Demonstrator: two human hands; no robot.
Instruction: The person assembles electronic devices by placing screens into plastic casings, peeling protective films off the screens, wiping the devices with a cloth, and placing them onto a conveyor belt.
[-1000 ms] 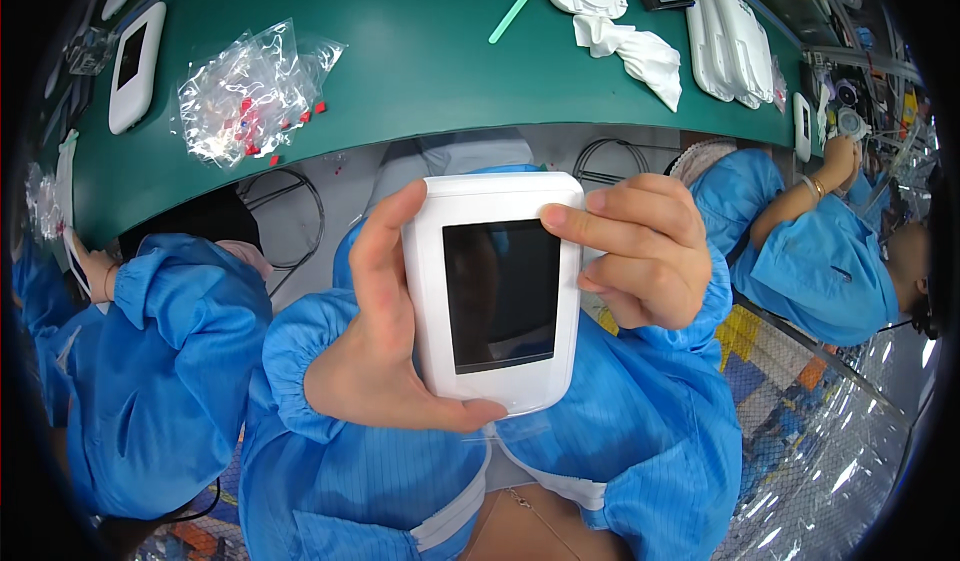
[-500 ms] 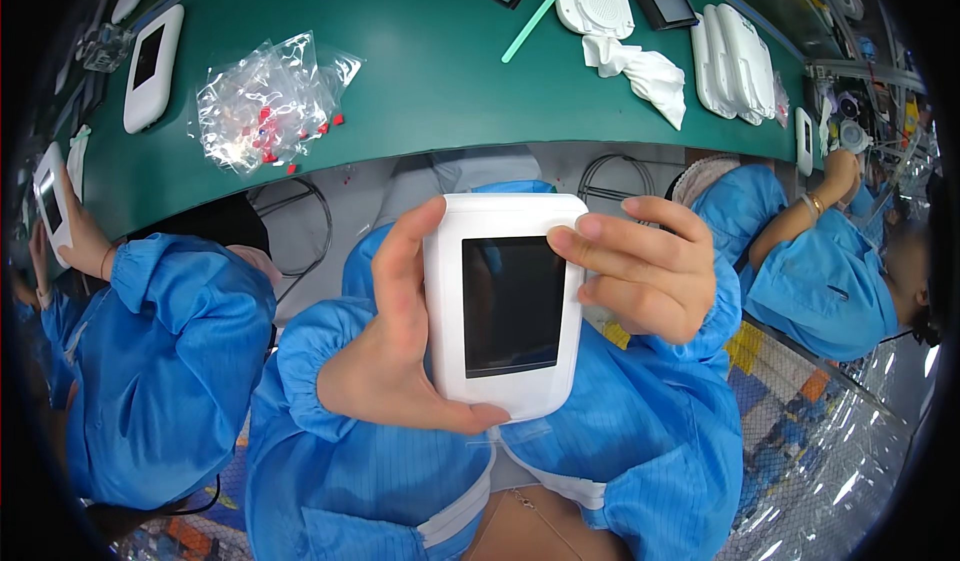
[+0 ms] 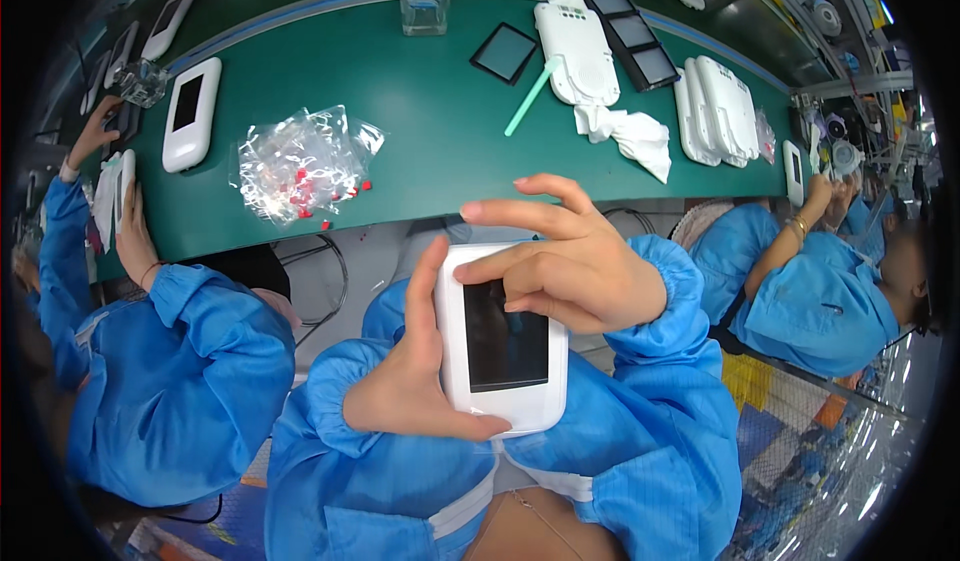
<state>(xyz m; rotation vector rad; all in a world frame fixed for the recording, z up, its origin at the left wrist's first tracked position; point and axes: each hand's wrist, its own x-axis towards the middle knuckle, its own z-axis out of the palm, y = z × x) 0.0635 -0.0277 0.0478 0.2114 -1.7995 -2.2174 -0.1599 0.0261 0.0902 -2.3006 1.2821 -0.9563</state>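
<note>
Holding a white, rounded plastic device (image 3: 515, 396) at the frame's centre in the left hand (image 3: 412, 391) — reaching over its black screen (image 3: 505, 351) with the spread-fingered right hand (image 3: 588, 271), perhaps touching its corner (image 3: 468, 252)

A white device (image 3: 508, 366) with rounded corners and an upright, rectangular face is held off the table (image 3: 430, 151), on the person's side of the table's near edge. One short end points toward the table, and the face is turned up to the person. Its glossy black screen (image 3: 500, 346) is dark, framed in white. The left hand (image 3: 400, 386) grips it; the right hand (image 3: 585, 273) covers part of its end nearer the table
</note>
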